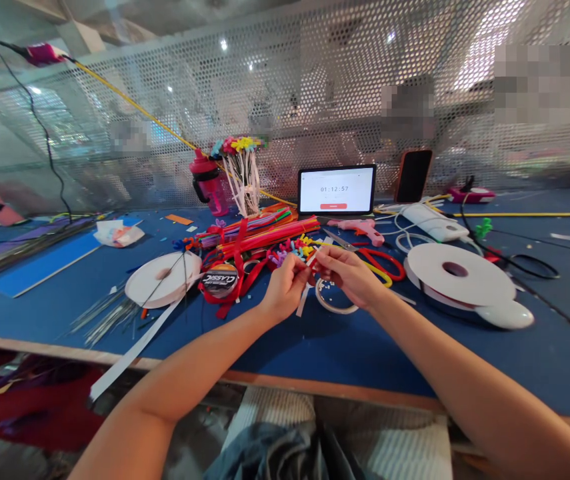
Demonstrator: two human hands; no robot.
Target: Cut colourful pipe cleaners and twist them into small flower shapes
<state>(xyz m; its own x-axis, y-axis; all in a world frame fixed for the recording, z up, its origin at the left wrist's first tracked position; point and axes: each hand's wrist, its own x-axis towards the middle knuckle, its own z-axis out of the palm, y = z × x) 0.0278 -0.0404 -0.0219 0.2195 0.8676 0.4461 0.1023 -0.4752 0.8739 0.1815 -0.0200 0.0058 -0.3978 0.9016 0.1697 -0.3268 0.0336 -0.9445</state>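
My left hand and my right hand meet over the middle of the table, both closed in a pinch. Between the fingertips is a small red piece, apparently pipe cleaner, with a narrow white strip beside it; the fingers hide most of it. A white ribbon end shows below my left hand; whether it joins the held strip I cannot tell. Just behind lie small purple, pink and yellow pipe-cleaner shapes. Under my right hand is a pale ring-shaped roll with tiny white bits inside.
White ribbon spools stand left and right. Further back are pipe-cleaner bundles, scissors, a pink glue gun, a tablet and a phone. Thin wires lie near the front left edge.
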